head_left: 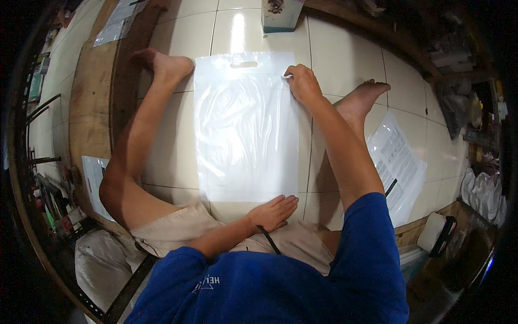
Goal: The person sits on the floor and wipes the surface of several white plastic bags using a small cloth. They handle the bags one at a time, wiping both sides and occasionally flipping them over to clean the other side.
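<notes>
A glossy white plastic bag (245, 135) with a cut-out handle slot at its far end lies flat on the tiles between my legs. My right hand (303, 83) is at its far right edge, fingers closed on a small white piece (286, 76); whether that is a separate thing or the bag's own edge, I cannot tell. My left hand (275, 212) rests palm down near the bag's near right corner, its fingers stretched out and holding nothing.
A wooden bench or box (89, 92) runs along the left, with clear plastic packets on it. Beyond the bag stands a white-and-teal box (281, 15). A printed plastic sheet (396, 164) lies right of my right leg. Wooden shelving with bags lines the right side.
</notes>
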A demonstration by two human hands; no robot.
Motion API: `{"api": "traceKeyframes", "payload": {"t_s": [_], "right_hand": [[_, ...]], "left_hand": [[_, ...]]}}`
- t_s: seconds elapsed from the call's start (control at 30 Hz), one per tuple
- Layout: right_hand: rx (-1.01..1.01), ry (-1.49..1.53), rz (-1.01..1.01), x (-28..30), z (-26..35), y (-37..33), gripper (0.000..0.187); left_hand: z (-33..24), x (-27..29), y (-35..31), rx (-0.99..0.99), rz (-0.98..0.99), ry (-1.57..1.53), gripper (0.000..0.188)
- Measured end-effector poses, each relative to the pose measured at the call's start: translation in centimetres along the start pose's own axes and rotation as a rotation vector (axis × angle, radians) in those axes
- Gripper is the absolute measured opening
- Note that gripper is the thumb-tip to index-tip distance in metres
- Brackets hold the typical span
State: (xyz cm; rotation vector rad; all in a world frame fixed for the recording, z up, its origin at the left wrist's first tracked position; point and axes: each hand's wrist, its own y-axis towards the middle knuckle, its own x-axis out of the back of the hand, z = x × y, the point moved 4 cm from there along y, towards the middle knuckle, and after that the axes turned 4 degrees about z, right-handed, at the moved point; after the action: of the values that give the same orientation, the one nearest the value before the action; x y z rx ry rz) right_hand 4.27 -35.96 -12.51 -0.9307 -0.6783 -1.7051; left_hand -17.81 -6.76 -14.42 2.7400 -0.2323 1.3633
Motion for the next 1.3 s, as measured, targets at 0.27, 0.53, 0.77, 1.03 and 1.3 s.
{"api": "traceKeyframes", "payload": {"t_s": [0.27, 0.53, 0.77, 1.03, 1.3], "right_hand": [[0.329, 0.121, 0.45, -4.3, 7.3, -22.0, 0.02], [0.106, 0.131, 0.195, -4.8, 4.8, -7.7, 0.025], [0.01, 0.116, 0.187, -2.8, 3.0, 0.7, 0.012], [0.333, 0.203, 0.351, -6.6, 7.7, -20.3, 0.022], [0.074, 0.074, 0.063, -5.6, 4.4, -0.6, 0.016]], "left_hand": [[0.3, -3.5, -0.8, 0.035, 0.243, -0.057, 0.056], [0.0, -1.5, -0.3, 0.045, 0.149, 0.116, 0.064], [0.3, -0.7, -0.3, 0.062, 0.112, 0.042, 0.062], [0.2, -4.1, -0.4, 0.028, 0.201, -0.019, 0.059], [0.1, -1.3, -0.1, 0.031, 0.069, -0.003, 0.06]]}}
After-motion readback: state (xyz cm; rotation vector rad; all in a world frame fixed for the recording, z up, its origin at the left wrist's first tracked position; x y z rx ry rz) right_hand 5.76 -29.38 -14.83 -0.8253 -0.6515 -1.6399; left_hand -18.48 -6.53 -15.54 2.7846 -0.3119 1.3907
